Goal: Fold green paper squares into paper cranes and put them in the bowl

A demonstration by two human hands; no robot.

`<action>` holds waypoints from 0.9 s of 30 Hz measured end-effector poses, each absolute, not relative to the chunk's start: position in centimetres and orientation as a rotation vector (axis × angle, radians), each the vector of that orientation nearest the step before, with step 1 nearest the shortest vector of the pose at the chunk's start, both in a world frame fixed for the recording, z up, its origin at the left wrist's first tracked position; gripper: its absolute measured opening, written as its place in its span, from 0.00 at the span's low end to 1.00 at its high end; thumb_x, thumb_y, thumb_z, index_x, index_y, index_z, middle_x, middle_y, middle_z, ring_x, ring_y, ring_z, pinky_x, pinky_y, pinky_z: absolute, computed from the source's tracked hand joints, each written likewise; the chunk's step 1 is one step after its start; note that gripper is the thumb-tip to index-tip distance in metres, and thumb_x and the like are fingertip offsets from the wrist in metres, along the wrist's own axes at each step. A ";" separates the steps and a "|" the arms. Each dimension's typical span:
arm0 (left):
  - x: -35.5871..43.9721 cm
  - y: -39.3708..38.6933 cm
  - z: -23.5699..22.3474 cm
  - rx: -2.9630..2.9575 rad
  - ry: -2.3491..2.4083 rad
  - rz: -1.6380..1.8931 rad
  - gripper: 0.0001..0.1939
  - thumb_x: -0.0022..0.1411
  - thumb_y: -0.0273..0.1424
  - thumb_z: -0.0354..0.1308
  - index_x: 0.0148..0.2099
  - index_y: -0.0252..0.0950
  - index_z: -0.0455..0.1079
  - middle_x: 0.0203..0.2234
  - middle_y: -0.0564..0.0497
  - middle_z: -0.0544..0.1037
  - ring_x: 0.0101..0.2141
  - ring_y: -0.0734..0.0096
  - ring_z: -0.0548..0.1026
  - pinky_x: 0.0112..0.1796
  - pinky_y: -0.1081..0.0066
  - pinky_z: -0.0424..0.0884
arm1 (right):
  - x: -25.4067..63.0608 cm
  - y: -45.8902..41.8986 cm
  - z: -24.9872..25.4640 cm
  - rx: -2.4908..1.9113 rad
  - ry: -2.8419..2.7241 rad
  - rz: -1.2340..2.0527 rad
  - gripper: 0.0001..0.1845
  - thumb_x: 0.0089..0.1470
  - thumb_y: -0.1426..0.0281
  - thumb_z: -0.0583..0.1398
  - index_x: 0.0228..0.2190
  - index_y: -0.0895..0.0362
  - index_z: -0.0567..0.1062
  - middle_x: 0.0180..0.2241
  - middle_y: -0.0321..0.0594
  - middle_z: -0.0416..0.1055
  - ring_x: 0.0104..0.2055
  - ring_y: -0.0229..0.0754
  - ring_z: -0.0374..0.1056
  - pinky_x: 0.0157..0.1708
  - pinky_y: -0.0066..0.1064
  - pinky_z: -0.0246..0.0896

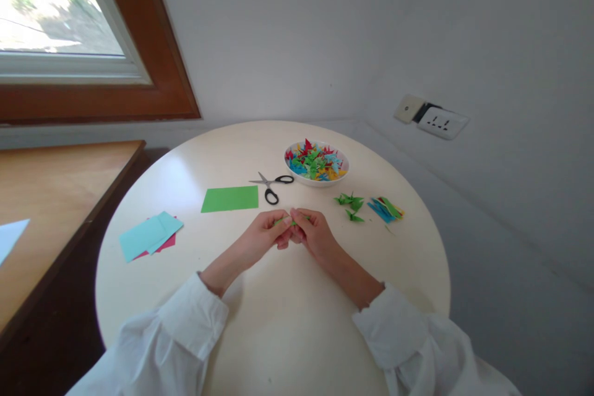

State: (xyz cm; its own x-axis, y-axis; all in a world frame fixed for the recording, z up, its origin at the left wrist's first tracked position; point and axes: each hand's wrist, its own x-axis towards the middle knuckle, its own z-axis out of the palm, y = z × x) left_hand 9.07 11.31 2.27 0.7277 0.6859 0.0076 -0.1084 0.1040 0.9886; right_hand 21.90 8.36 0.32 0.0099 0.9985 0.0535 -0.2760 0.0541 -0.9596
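Both hands meet over the middle of the round table, pinching a small piece of green paper (293, 221) between them. My left hand (268, 232) has its thumb and fingers closed on the paper from the left. From the right, my right hand (317, 234) grips the same paper, its fingertips against those of the left. Most of the paper is hidden by the fingers, so its folded shape cannot be made out. Just beyond the hands lie open scissors (271, 185) with black handles. To their left is a flat green paper sheet (230, 198).
A white bowl (317, 183) full of colourful paper cranes stands at the back of the white table (278, 334). Several green paper cranes (351, 201) and a pile of paper strips (386, 209) lie right. Light blue and red sheets (151, 235) lie left.
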 end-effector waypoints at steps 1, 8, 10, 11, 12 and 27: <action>9.1 11.3 2.3 1.324 0.529 0.620 0.16 0.57 0.39 0.54 0.25 0.33 0.64 0.16 0.56 0.63 0.19 0.80 0.59 0.23 0.75 0.56 | 21.9 8.4 0.3 -0.970 -1.038 1.284 0.24 0.45 0.53 0.59 0.13 0.56 0.60 0.10 0.27 0.53 0.13 0.28 0.45 0.15 0.26 0.38; 9.3 11.2 2.3 1.217 0.589 0.622 0.19 0.56 0.44 0.54 0.23 0.33 0.63 0.14 0.56 0.62 0.17 0.80 0.60 0.22 0.74 0.56 | 22.2 8.3 0.6 -1.075 -1.172 1.121 0.24 0.46 0.53 0.58 0.12 0.57 0.60 0.10 0.28 0.53 0.13 0.28 0.46 0.15 0.26 0.39; 9.4 11.2 2.0 1.264 0.637 0.640 0.20 0.56 0.45 0.53 0.23 0.33 0.61 0.13 0.58 0.60 0.16 0.81 0.58 0.21 0.75 0.54 | 22.1 8.3 0.8 -1.088 -1.193 1.089 0.25 0.46 0.53 0.58 0.11 0.57 0.60 0.09 0.28 0.52 0.13 0.28 0.45 0.15 0.26 0.38; 9.5 11.2 1.9 1.282 0.650 0.653 0.20 0.56 0.45 0.53 0.22 0.33 0.60 0.12 0.58 0.59 0.16 0.81 0.57 0.21 0.75 0.53 | 22.0 8.3 0.8 -1.084 -1.186 1.095 0.25 0.45 0.53 0.58 0.11 0.57 0.59 0.09 0.27 0.52 0.13 0.28 0.45 0.15 0.26 0.37; 9.6 11.2 1.8 1.292 0.654 0.666 0.21 0.56 0.45 0.53 0.22 0.34 0.59 0.12 0.59 0.59 0.16 0.81 0.56 0.21 0.75 0.53 | 22.0 8.3 0.9 -1.074 -1.170 1.112 0.25 0.45 0.53 0.58 0.11 0.57 0.59 0.09 0.27 0.51 0.13 0.28 0.44 0.15 0.26 0.37; 9.7 11.0 1.8 1.275 0.556 0.716 0.21 0.55 0.44 0.55 0.21 0.34 0.58 0.14 0.58 0.59 0.19 0.80 0.55 0.23 0.74 0.51 | 21.6 8.6 0.4 -0.910 -0.958 1.283 0.26 0.41 0.53 0.62 0.11 0.57 0.58 0.09 0.25 0.50 0.12 0.26 0.44 0.14 0.25 0.34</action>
State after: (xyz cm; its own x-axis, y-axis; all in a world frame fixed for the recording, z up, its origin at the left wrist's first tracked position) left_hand 9.66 10.98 1.78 0.6666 0.7453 0.0150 -0.1700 0.1324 0.9765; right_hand 21.57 8.56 0.36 0.0417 0.9970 0.0646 -0.3451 0.0750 -0.9356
